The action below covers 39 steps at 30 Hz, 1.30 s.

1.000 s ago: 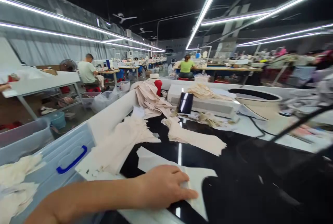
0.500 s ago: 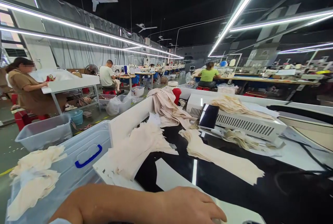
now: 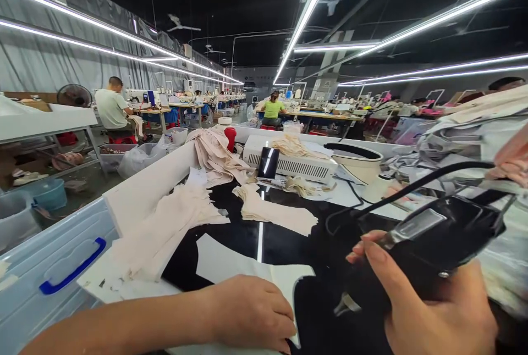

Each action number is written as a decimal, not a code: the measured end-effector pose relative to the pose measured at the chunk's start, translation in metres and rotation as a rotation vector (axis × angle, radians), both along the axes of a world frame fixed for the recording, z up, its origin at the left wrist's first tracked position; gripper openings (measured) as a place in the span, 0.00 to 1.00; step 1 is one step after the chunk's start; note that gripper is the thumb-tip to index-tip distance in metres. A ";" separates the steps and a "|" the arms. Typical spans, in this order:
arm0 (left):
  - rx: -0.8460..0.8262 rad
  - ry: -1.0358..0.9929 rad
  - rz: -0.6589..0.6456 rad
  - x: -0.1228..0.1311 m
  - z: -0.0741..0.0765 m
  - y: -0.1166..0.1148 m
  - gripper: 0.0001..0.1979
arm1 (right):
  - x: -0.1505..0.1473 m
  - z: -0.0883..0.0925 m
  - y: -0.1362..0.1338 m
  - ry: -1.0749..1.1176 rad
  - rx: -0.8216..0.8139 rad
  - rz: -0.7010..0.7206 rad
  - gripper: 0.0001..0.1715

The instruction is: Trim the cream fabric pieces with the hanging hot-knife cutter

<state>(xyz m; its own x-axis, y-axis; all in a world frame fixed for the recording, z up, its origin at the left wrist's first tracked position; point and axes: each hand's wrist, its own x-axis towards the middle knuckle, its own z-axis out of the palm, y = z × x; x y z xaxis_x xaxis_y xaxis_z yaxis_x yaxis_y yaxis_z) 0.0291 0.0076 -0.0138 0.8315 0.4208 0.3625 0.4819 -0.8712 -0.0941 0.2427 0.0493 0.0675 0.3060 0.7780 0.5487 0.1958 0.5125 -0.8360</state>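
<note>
My left hand (image 3: 253, 311) lies palm down over a white cut piece (image 3: 247, 261) on the black tabletop (image 3: 206, 278). Its fingers are bent slightly and rest near the piece's right edge; the thumb is hidden. My right hand (image 3: 437, 305), raised at the right, grips a black corded device (image 3: 445, 239) with a metal plate on its front. Thumb and fingertips meet at the device's left end. What kind of tool it is, I cannot make out. A small pale scrap (image 3: 347, 304) shows below the fingers. Farther back lies a stack of cream cut pieces (image 3: 276, 209).
Left on the table is a pile of cream fabric pieces (image 3: 165, 228); draped fabric (image 3: 218, 151) lies behind. A vented white machine (image 3: 297, 168) with a phone (image 3: 268, 162) against it stands at the back. A blue-handled plastic bin (image 3: 61, 272) adjoins the left edge. Co-workers sit beyond.
The view has swung right. My right hand has come into view with the black device in it. My left hand still lies on the white piece, with its fingers more bent.
</note>
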 end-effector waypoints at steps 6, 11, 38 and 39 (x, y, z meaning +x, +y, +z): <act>-0.037 0.014 0.022 -0.002 0.003 -0.006 0.12 | -0.021 0.017 -0.023 0.030 -0.071 0.012 0.28; -0.108 -0.053 0.029 -0.007 0.007 -0.016 0.09 | -0.022 0.007 -0.034 0.103 -0.009 0.217 0.21; -0.419 -0.339 0.069 -0.005 0.013 -0.025 0.10 | -0.047 -0.009 -0.056 0.396 0.043 0.525 0.26; -0.430 -0.341 0.073 -0.005 0.013 -0.025 0.10 | -0.047 -0.009 -0.056 0.392 0.042 0.516 0.26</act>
